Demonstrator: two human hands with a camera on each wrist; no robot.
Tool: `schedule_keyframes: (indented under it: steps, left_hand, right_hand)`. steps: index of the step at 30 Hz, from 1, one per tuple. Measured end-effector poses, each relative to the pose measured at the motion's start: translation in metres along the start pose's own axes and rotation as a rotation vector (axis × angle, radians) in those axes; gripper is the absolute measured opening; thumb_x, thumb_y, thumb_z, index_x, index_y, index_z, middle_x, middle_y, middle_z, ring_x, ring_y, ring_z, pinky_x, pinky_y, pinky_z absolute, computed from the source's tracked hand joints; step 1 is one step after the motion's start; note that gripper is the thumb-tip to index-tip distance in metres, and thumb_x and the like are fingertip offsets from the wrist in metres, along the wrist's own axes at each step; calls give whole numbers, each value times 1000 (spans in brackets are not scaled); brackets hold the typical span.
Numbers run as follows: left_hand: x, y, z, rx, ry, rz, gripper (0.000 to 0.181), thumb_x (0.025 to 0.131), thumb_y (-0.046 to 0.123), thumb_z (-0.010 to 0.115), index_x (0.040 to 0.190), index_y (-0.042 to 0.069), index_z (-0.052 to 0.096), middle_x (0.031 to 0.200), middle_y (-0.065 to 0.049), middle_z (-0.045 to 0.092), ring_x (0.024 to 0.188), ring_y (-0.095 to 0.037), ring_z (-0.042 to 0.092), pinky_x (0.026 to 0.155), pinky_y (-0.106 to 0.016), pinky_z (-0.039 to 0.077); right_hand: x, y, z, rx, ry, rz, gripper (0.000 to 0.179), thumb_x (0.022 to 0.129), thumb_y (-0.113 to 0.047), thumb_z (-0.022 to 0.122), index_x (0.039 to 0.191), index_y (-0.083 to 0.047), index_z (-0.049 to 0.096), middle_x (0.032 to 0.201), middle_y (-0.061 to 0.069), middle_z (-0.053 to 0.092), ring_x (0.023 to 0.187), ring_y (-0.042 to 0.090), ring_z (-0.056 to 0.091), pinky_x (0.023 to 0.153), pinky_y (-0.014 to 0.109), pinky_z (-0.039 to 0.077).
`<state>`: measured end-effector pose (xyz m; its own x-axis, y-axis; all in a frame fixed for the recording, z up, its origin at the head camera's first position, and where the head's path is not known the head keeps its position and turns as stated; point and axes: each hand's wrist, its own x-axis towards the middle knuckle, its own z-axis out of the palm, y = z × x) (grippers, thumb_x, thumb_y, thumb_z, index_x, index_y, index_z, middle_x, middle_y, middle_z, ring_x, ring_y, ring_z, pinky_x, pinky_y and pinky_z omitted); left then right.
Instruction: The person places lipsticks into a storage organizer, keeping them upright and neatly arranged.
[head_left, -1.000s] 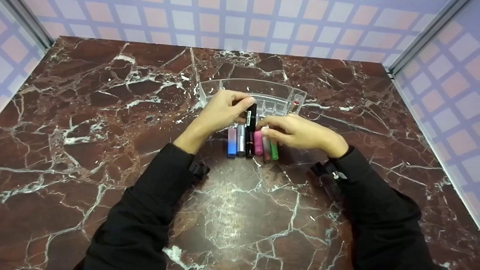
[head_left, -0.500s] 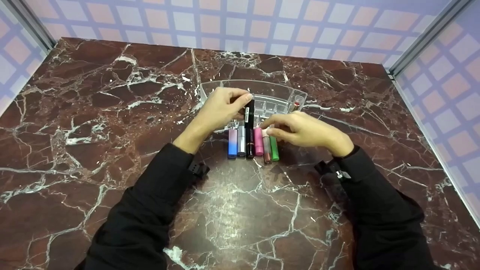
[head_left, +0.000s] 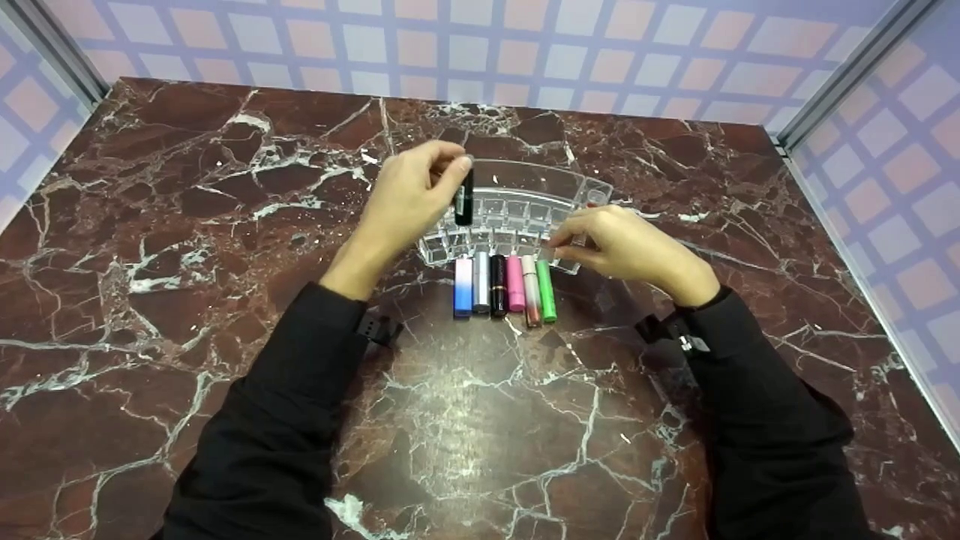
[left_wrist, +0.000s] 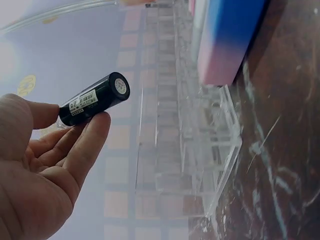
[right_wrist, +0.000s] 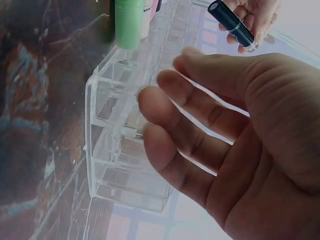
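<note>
My left hand (head_left: pixel 409 195) pinches a black lipstick tube (head_left: pixel 464 202) between thumb and fingers, above the left part of a clear plastic organizer (head_left: pixel 525 166). In the left wrist view the tube (left_wrist: pixel 92 101) shows a white printed label and a round sticker on its end. My right hand (head_left: pixel 611 241) hovers at the organizer's right front corner. Its fingers (right_wrist: pixel 157 102) are loosely bent and hold nothing in the right wrist view. In front of the organizer lie a blue-and-white tube (head_left: pixel 463 289), a silver tube (head_left: pixel 481 281) and another black tube (head_left: pixel 498 285), side by side.
The same row continues with a pink tube (head_left: pixel 515 283), a white-capped tube with a reddish end (head_left: pixel 531 292) and a green tube (head_left: pixel 547 291). A checkered wall (head_left: pixel 480 52) stands behind the marbled table (head_left: pixel 262 300), with side panels left and right.
My left hand has lifted the black lipstick tube away from the row, moving up and left over the organizer. My right hand has drawn slightly right, off the tubes.
</note>
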<state>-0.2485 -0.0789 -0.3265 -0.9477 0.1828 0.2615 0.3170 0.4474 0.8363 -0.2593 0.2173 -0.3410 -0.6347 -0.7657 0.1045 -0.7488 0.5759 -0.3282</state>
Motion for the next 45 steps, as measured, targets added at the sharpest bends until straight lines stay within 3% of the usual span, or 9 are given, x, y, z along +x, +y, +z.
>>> schedule_keyframes:
  steps: [3, 11, 24, 45]
  left_hand:
    - [1, 0, -5, 15, 37, 25, 28, 106, 19, 55, 126, 2, 63, 105, -7, 71, 89, -18, 66, 85, -28, 53]
    - [3, -5, -10, 87, 104, 58, 27, 101, 21, 61, 120, 1, 65, 99, -6, 73, 82, -15, 68, 76, -26, 55]
    - [5, -18, -15, 172, 151, 38, 24, 97, 20, 63, 112, 2, 66, 98, -9, 73, 78, -17, 68, 77, -27, 56]
    - [4, -23, -17, 237, 138, 21, 25, 89, 22, 66, 106, 2, 68, 93, -9, 73, 73, -19, 63, 74, -30, 52]
  right_hand:
    - [-1, -1, -2, -8, -16, 35, 16, 94, -13, 73, 109, -7, 76, 106, 6, 74, 89, 21, 69, 79, 41, 57]
    - [-1, -3, -2, -34, -59, 91, 17, 91, -16, 76, 106, -9, 77, 103, 7, 75, 90, 23, 71, 84, 44, 56]
    - [-2, -3, -5, -12, -69, 134, 14, 90, -16, 78, 103, -11, 79, 102, 4, 77, 86, 19, 72, 82, 41, 57]
    - [0, 0, 0, -88, -78, 134, 10, 89, -17, 78, 98, -11, 80, 95, 5, 77, 77, 20, 71, 77, 44, 57]
